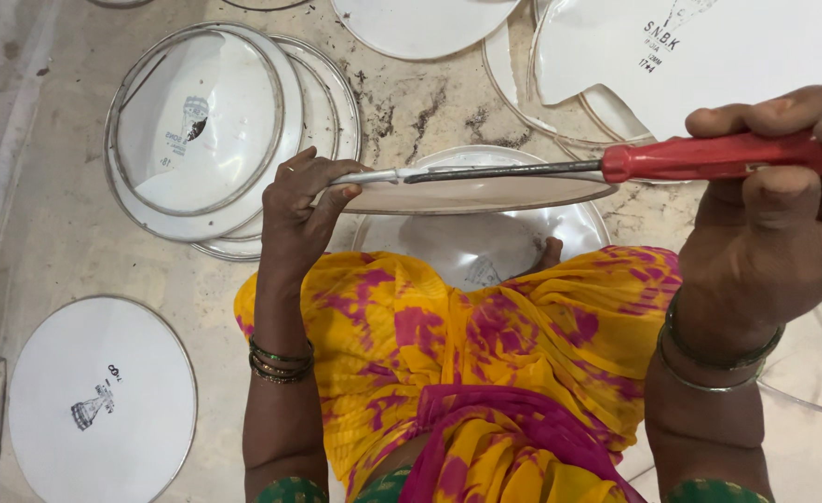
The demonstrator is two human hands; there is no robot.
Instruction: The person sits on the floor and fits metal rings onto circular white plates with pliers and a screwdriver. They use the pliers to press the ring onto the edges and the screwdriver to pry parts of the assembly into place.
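I see a red handle on the screwdriver (616, 165) at upper right, its shaft grey steel. The disc (485, 194) at centre frame looks off-white with a brownish edge. The garment (485, 373) across the lower middle is bright yellow with magenta tie-dye blotches, and green cloth shows at the bottom edge. Dark green bangles (281, 361) sit at lower left, greenish metal bangles (718, 359) at lower right. The round white skin (102, 401) at lower left carries a small grey printed figure. The floor (48, 233) is beige with dark specks.
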